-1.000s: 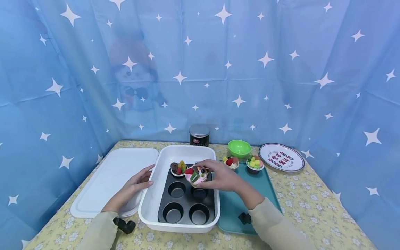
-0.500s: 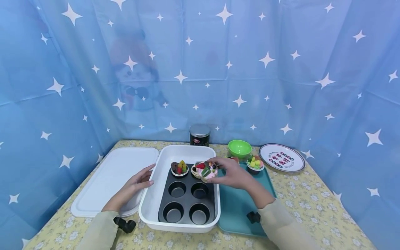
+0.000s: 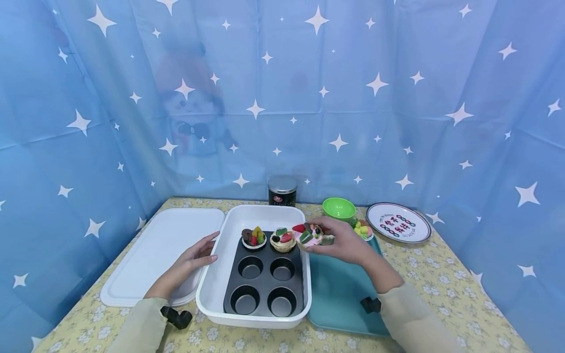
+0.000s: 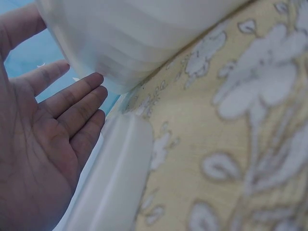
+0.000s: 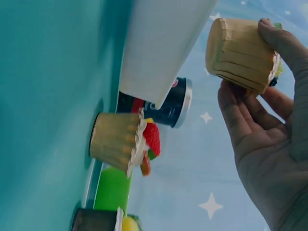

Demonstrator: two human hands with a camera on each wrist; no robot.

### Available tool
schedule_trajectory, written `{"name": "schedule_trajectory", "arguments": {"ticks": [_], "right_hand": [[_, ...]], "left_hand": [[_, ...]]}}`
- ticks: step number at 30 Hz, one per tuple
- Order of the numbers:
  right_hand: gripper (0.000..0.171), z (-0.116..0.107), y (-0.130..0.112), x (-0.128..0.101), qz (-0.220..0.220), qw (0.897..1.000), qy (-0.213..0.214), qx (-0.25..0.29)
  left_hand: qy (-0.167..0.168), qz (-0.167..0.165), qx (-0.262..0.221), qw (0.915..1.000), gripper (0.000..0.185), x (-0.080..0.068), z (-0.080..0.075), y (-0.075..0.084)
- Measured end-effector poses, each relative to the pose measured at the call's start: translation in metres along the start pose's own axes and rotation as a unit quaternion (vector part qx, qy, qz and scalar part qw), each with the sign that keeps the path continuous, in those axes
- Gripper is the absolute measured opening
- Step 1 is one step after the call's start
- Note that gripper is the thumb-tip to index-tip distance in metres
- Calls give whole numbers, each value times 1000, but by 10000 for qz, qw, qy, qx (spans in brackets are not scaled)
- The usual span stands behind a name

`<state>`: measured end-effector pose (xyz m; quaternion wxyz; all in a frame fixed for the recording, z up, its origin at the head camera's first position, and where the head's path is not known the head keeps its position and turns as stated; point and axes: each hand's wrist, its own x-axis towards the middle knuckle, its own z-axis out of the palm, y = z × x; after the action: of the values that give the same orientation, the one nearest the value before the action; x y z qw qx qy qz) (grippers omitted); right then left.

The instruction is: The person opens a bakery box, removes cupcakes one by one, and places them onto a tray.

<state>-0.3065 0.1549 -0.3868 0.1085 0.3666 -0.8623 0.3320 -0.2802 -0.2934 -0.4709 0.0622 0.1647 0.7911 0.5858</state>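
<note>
Blue star-printed curtains close in a table (image 3: 441,284) spread with a yellow flowered cloth. From the head view, the right hand (image 3: 342,242) holds a pink-frosted toy cupcake with strawberry and dark berry toppings (image 3: 309,236) just over the right rim of a white rectangular plastic tub (image 3: 212,284); the thumb lies on top of the cupcake and the fingers curl under it, so the cupcake sits at the fingertips, to their left. Inside the tub lies a dark six-cup metal muffin pan (image 3: 264,279); its two far cups hold a chocolate-and-fruit cupcake (image 3: 253,237) and a cream cupcake with red and black berries (image 3: 283,239), the latter just left of the held one. The left hand (image 3: 194,257) rests flat, fingers straight and together, against the tub's left wall, partly on a white flat plastic lid (image 3: 154,255). Beneath the right forearm lies a teal rectangular tray (image 3: 340,299). Beyond the right fingers stand a yellow-and-green fruit cupcake (image 3: 363,229), a lime-green plastic bowl (image 3: 338,209), a white printed plate (image 3: 398,222) and a black tin with a silver lid (image 3: 281,191).

Seen from the left wrist, the left hand's (image 4: 43,144) straight, loosely joined fingers (image 4: 79,98) reach to the tub's rounded corner (image 4: 125,43); the lid's edge (image 4: 115,183) runs beside the palm.

Seen from the right wrist, the right hand (image 5: 269,144) pinches the cupcake's tan pleated paper cup (image 5: 240,55) between thumb above and fingers (image 5: 236,115) below. A strawberry-topped cupcake (image 5: 122,144) stands on the tray (image 5: 48,72), well apart from them.
</note>
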Motion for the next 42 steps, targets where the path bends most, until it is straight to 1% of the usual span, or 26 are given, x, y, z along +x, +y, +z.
{"name": "schedule_trajectory", "arguments": {"ticks": [2, 7, 12, 16, 20, 22, 27, 34, 42], "right_hand": [[61, -2, 2, -2, 41, 10000, 30, -28], [65, -7, 13, -8, 298, 9995, 65, -42], [65, -16, 27, -14, 558, 9984, 61, 102], [64, -25, 38, -20, 861, 9958, -246, 210], [62, -30, 48, -25, 1180, 9895, -759, 335], [61, -29, 52, -27, 1284, 9855, -997, 487], [60, -22, 59, -29, 1296, 9788, -1397, 757], [58, -15, 64, -30, 1383, 9745, -1596, 753], [57, -15, 65, -28, 1296, 9714, -1794, 861]], "left_hand": [[41, -42, -7, 10000, 67, 0, 0, -1], [60, -21, 56, 10000, 66, 0, 0, -1], [41, 7, 91, 9999, 65, 0, 1, 1], [40, 1, 86, 10000, 65, 1, 1, 2], [45, -34, 57, 10000, 66, 0, 1, 2], [39, -27, 59, 10000, 66, 0, 0, 2], [24, 25, 106, 9999, 66, 0, 0, 2], [42, -26, 62, 10000, 65, 1, 1, 2], [41, -6, 51, 10000, 65, 1, 0, 1]]}}
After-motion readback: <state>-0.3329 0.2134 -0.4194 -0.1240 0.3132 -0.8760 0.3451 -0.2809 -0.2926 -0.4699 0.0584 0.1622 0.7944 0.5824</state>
